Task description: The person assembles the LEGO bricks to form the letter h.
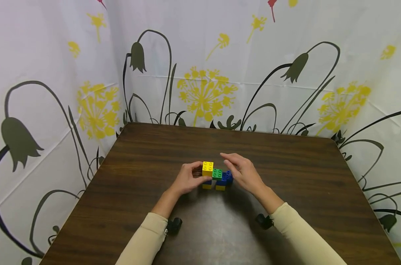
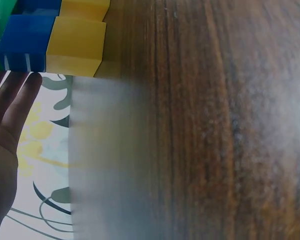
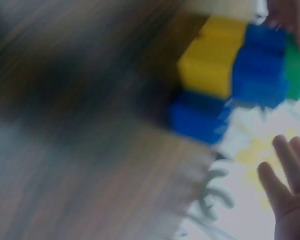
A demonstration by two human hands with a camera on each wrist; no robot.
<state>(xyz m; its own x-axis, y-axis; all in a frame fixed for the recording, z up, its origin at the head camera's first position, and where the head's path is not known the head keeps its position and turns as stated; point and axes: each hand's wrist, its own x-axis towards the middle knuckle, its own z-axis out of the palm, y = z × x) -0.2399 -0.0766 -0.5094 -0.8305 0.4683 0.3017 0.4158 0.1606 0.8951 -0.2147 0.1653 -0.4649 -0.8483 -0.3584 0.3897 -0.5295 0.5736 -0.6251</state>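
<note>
A small figure of toy building bricks stands on the table. It has a tall yellow brick (image 1: pixel 208 167) at its upper left, a green brick (image 1: pixel 217 173) in the middle, and blue bricks (image 2: pixel 26 40) over yellow ones (image 2: pixel 76 47) below. My left hand (image 1: pixel 188 179) grips the left end, thumb in front and fingers behind. Low at the right end is a separate-looking blue brick (image 3: pixel 200 117); whether it is joined cannot be told. My right hand (image 1: pixel 245 173) hovers just right of the figure, fingers extended, holding nothing in the right wrist view.
The dark wooden table (image 1: pixel 147 151) reaches back to a flower-printed curtain (image 1: pixel 200 44), which also hangs along both sides. A black wrist camera (image 1: pixel 174 225) is strapped under the left sleeve, another black camera (image 1: pixel 264 221) under the right one.
</note>
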